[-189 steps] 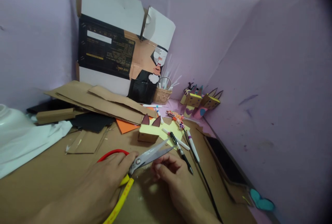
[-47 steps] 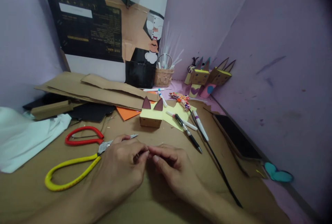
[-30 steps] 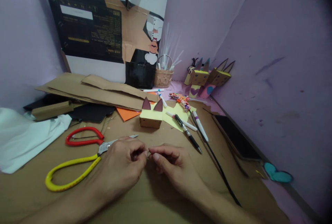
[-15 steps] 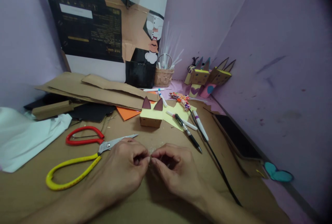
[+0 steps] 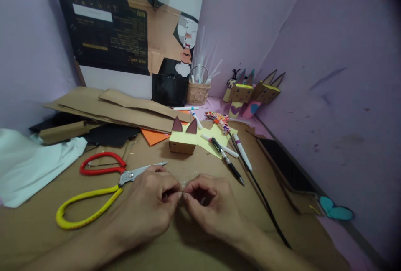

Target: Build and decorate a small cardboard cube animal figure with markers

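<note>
My left hand (image 5: 150,206) and my right hand (image 5: 209,204) meet fingertip to fingertip low over the brown cardboard work surface (image 5: 194,246). Both are curled into pinches on something tiny between them that I cannot make out. The scissors (image 5: 103,183), with one red and one yellow handle, lie on the cardboard just left of my left hand, blades pointing right. Beyond my hands stands a small cardboard box with a yellow top and two brown ears (image 5: 182,139).
Pens and markers (image 5: 230,154) lie right of the eared box, and a black strip (image 5: 266,206) runs along the right. Cardboard sheets (image 5: 119,110), orange paper, a printed box (image 5: 125,37), a small basket (image 5: 197,91) and finished eared boxes (image 5: 250,93) stand behind. White cloth (image 5: 34,164) lies left, a dark phone (image 5: 285,166) right.
Earlier my left hand held the scissors; they now lie on the cardboard. Over the last second both hands have curled tighter, pinching together at the fingertips, barely shifting place.
</note>
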Available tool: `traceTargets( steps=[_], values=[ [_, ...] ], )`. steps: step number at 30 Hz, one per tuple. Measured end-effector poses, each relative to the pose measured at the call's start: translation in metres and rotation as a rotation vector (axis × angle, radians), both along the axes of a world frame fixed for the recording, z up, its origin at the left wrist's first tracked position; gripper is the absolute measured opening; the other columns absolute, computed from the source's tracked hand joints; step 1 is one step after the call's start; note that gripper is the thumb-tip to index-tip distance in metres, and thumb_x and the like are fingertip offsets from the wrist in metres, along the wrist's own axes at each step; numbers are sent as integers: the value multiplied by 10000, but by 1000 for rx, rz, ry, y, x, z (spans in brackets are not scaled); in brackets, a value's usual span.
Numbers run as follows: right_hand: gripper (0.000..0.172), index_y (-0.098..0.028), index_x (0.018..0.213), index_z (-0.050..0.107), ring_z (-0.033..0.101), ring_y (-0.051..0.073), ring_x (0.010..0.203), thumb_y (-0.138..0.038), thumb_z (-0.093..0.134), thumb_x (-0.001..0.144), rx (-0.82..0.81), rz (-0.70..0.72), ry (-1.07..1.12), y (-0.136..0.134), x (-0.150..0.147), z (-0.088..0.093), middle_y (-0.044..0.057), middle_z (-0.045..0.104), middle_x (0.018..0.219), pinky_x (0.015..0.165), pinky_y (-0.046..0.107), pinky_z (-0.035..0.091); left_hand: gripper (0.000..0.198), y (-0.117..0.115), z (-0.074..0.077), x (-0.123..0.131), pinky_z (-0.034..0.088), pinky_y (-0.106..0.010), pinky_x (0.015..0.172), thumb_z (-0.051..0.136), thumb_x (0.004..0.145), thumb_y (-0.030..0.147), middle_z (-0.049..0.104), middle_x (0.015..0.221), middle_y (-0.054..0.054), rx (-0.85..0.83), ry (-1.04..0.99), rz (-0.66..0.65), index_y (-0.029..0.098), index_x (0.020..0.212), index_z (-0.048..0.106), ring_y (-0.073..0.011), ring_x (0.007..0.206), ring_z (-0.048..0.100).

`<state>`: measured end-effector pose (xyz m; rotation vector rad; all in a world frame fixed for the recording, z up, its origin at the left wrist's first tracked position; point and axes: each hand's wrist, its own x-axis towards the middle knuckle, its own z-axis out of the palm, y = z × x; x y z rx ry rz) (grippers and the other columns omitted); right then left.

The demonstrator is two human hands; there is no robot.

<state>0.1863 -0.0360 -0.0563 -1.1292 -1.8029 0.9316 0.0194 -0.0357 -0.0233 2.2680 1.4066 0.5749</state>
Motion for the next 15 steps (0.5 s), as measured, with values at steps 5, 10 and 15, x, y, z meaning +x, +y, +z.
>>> traceTargets(
  steps=[5,10,15],
  values=[
    [95,-144,655,650,500,95,500,-211,593,692,-241,-17,145,2,-4,2,4,601,570,474,201,389,259,1,2,-2,410,-263,707,468,800,144,583,554,32,-23,-13,-29,209,586,599,-136,621,561],
    [111,-149,592,601,467,75,461,-249,641,619,-534,-58,318,6,-8,10,-27,565,496,461,191,372,256,3,6,0,400,-268,780,460,831,163,612,601,33,-100,-13,-70,210,651,636,-133,668,567],
    [108,-147,560,600,446,51,400,-228,670,562,-659,-91,421,10,-6,15,-56,528,444,432,176,340,235,6,13,-9,440,-262,718,459,837,236,701,769,-8,-102,-40,12,209,826,692,-166,743,615]
  ],
)
